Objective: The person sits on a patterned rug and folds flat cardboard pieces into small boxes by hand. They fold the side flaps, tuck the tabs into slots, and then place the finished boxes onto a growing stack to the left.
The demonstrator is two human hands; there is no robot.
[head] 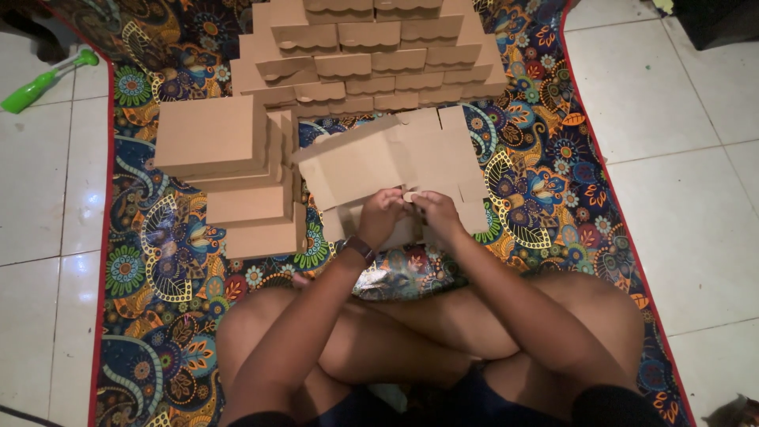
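Both hands' grips, left hand (382, 213) and right hand (433, 212), pinch the flat cardboard box blank's (395, 158) near edge at frame centre; it spreads away toward the top.

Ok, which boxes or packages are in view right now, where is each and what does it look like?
Flat box: unfolded brown cardboard sheet with flaps, centre, gripped at its near edge by left hand and right hand.
Folded boxes: brown, closed, stacked in rows at the top.
Box pile: brown, stepped stack on the mat, left of the hands.
No labels, signs or screens.
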